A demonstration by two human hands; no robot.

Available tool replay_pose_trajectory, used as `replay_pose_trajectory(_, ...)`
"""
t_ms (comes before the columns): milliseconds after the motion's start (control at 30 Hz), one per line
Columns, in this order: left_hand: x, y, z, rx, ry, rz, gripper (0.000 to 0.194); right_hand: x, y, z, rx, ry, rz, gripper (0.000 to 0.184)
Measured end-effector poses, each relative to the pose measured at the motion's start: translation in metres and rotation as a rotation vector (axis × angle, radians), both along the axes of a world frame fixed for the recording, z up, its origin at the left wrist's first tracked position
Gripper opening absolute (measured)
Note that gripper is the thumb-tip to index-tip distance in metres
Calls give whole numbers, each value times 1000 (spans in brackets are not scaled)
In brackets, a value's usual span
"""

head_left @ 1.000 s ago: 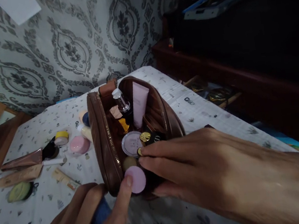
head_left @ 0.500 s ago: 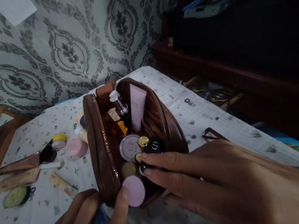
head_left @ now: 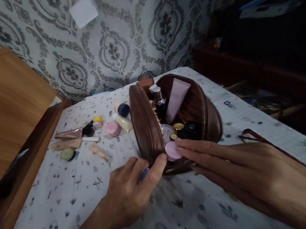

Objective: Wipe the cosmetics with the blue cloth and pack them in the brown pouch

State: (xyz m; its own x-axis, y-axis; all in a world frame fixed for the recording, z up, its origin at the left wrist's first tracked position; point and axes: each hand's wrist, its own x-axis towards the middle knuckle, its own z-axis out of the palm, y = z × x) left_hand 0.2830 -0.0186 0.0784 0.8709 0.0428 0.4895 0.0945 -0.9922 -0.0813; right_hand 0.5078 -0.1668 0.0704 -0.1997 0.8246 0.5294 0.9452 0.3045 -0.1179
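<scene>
A brown zip cosmetic bag stands unzipped on the cloth. Inside it are a pale pink tube, a bottle with a silver collar, a gold-topped item and a black compact. A round pink-lidded jar lies at the bag's near end. My right hand reaches in with fingers stretched out, fingertips touching the pink-lidded jar. At the bag's near left edge, my left hand curls around a blue object, mostly hidden, with its index finger extended beside the jar.
Left of the bag lie a pink jar, a cream tube, a dark blue cap, a yellow-lidded jar, a green-topped pot and several tubes. Eyeglasses lie right. A wooden panel stands left.
The view has swung left and drawn back, so the bag appears farther right. The pink-lidded jar now sits deeper in the bag's near end, with my right fingertips on it.
</scene>
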Motion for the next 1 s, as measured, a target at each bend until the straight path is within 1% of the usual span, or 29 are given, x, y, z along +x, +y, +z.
replay_pose_trajectory(67, -10, 5, -5, 20, -12, -11, 47, -5, 3, 5, 43, 6, 38, 52)
replay_pose_trajectory(133, -23, 15, -13, 38, -20, 7, 45, -12, 4, 7, 80, 34, 3, 50)
replay_pose_trajectory(233, -44, 42, -28, 15, -12, 71, 42, -29, 3, 6, 129, 77, -73, 43)
replay_pose_trajectory(300, -57, 65, -41, -18, 32, 166, 40, -47, 7, 6, 164, 90, -75, 35)
replay_pose_trajectory(367, -68, 87, -52, -71, 101, 309, 37, -71, 17, 4, 130, 124, -23, 27)
replay_pose_trajectory(433, -76, 106, -61, -138, 147, 423, 35, -97, 33, 1, -32, 185, 76, 28)
replay_pose_trajectory(500, -81, 119, -66, -180, 156, 496, 33, -121, 54, -5, -140, 249, 142, 26)
replay_pose_trajectory(567, -83, 125, -67, -195, 147, 556, 33, -139, 77, -13, -287, 307, 200, 23)
replay_pose_trajectory(633, -83, 128, -66, -207, 139, 606, 34, -151, 98, -21, -369, 428, 195, 20)
replay_pose_trajectory(733, -83, 128, -64, -224, 118, 627, 33, -158, 123, -35, -445, 721, 172, 18)
replay_pose_trajectory(767, -83, 127, -63, -222, 115, 627, 33, -158, 129, -41, -498, 839, 178, 19)
replay_pose_trajectory(800, -84, 127, -62, -220, 116, 627, 33, -158, 134, -47, -539, 950, 178, 19)
replay_pose_trajectory(867, -85, 125, -57, -218, 125, 630, 33, -155, 139, -59, -570, 1103, 159, 20)
replay_pose_trajectory(933, -82, 124, -51, -225, 131, 641, 32, -153, 140, -68, -555, 1163, 147, 19)
replay_pose_trajectory(1000, -73, 126, -42, -232, 122, 646, 32, -152, 139, -73, -536, 1157, 157, 19)
